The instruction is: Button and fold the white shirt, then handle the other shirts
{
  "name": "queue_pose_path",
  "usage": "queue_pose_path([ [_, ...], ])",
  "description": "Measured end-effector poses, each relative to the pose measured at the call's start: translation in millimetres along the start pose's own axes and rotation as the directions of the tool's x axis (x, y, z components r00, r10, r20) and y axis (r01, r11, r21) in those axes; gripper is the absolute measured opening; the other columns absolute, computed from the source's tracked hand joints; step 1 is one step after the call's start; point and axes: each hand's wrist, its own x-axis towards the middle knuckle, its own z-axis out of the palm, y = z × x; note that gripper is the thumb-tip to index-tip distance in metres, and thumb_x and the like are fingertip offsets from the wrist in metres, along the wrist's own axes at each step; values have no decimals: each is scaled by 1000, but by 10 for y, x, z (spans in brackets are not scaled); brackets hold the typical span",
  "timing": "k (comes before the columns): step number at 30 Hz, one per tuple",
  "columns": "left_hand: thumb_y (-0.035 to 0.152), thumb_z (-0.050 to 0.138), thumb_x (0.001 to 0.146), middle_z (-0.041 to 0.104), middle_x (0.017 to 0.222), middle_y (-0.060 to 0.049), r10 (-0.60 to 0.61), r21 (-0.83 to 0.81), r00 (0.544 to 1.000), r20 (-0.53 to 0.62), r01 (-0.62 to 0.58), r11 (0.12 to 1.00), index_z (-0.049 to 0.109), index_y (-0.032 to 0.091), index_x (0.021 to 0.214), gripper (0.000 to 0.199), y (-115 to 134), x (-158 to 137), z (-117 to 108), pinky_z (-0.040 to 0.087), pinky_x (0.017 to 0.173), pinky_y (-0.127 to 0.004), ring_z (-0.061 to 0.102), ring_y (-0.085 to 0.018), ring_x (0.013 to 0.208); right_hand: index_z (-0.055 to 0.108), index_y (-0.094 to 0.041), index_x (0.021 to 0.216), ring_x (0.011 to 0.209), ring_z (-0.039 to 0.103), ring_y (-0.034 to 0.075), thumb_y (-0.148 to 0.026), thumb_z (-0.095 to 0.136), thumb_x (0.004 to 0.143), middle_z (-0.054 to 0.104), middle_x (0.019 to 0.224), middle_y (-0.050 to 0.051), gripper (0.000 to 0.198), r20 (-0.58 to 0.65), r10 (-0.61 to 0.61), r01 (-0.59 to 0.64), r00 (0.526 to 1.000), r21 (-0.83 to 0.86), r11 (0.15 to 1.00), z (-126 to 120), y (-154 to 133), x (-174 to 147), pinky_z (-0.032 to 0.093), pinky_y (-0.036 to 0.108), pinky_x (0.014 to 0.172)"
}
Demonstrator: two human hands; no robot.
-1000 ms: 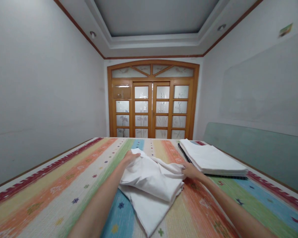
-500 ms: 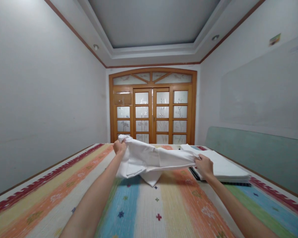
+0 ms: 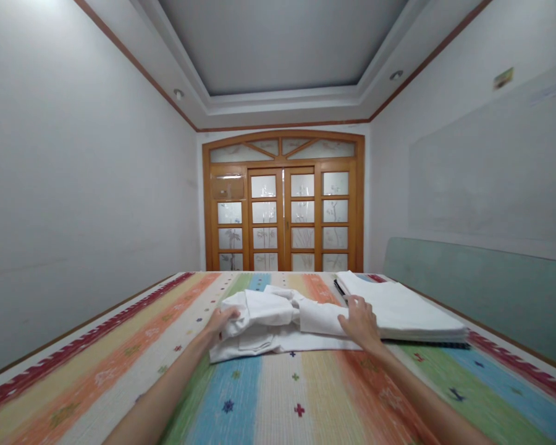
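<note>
Left hand [image 3: 220, 322] grips the left end of a loose, crumpled white fabric piece [image 3: 265, 310], thumb over the top, fingers mostly hidden by the folds; right hand [image 3: 362, 322] rests on the right end, fingers bent and thumb spread toward the middle (pinching or only pressing, can't tell). Fabric lies across the middle of a multicoloured striped cloth cover [image 3: 275, 405], between the two hands, long side running left to right. Left part is puffed and bunched, right part lower and smoother with a straightish fold, near edge roughly straight and down on the cover; a flap sticks up at the far side. Just right of the right hand sits a flat, neat stack of white cloth [image 3: 410, 309], with a dark edging strip [image 3: 429, 342] showing beneath its near side; touching the hand or not, unclear from this angle. Pale green panel [image 3: 472, 266] stands farther right, wooden glazed doors [image 3: 282, 210] at the far end. Step in hand, as I judge it: setting the fabric down and straightening it, with the left part not yet flat. Next move seems to call for a firm hold on both ends, corners found, bunched layers smoothed outward.
</note>
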Motion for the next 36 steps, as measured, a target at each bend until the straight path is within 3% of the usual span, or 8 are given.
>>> queue_pose_path([
  [3, 27, 61, 58, 72, 89, -9, 10, -18, 998, 58, -9, 1000, 63, 16, 86, 30, -127, -126, 42, 52, 65, -28, 67, -23, 79, 57, -13, 116, 119, 42, 31, -18, 54, 75, 51, 124, 15, 41, -51, -209, 213, 977, 88, 973, -15, -365, -76, 32, 40, 101],
  [6, 25, 60, 55, 72, 95, -9, 31, -57, 991, 130, -23, 998, 64, 17, 90, 36, -179, -197, 67, 53, 66, -29, 67, -26, 86, 61, -15, 106, 119, 44, 29, -16, 52, 77, 54, 122, 13, 31, 22, -373, 352, 927, 287, 891, 13, -757, -182, 32, 39, 103],
  [12, 34, 62, 55, 70, 104, -11, 35, -152, 970, 242, 2, 988, 59, 19, 109, 56, -110, -276, 29, 55, 67, -32, 67, -29, 89, 62, -26, 102, 110, 54, 20, -18, 48, 85, 63, 112, 0, 23, 116, -544, 421, 831, 508, 751, 104, -1396, -367, 40, 29, 97],
  [15, 34, 63, 54, 70, 105, -10, 65, -186, 942, 329, -2, 982, 60, 18, 109, 57, -57, -338, 10, 55, 71, -33, 66, -29, 89, 62, -24, 103, 109, 55, 21, -22, 46, 89, 64, 110, 2, 21, 109, -593, 432, 798, 583, 688, 152, -1576, -407, 40, 31, 97],
  [19, 31, 65, 53, 71, 101, -8, 102, -218, 918, 384, -17, 976, 62, 16, 107, 56, -64, -380, 20, 53, 76, -33, 66, -30, 93, 61, -20, 103, 100, 59, 22, -26, 49, 89, 65, 104, 6, 20, 99, -598, 392, 795, 668, 633, 265, -1664, -425, 44, 31, 89],
  [25, 30, 69, 51, 69, 103, -8, 147, -256, 924, 352, -56, 965, 60, 15, 104, 56, -170, -303, 84, 51, 81, -34, 63, -31, 97, 60, -18, 96, 86, 62, 21, -29, 60, 83, 66, 95, 6, 17, 77, -560, 387, 825, 645, 659, 388, -1642, -434, 46, 30, 76],
  [32, 18, 70, 56, 54, 129, -5, 436, -205, 877, 201, -398, 894, 46, 24, 130, 77, -64, -346, 120, 40, 97, -35, 50, -28, 116, 57, -21, 109, 68, 64, 17, -26, 45, 91, 68, 89, 3, 22, 45, -550, 406, 834, 625, 667, 375, -1639, -500, 44, 27, 66],
  [36, 16, 67, 59, 59, 117, -3, 420, -103, 869, 261, -408, 907, 55, 21, 118, 60, -51, -360, 133, 41, 94, -34, 54, -23, 107, 58, -23, 114, 75, 65, 18, -26, 47, 90, 70, 86, 2, 27, 63, -557, 392, 828, 646, 655, 434, -1611, -492, 44, 27, 69],
])
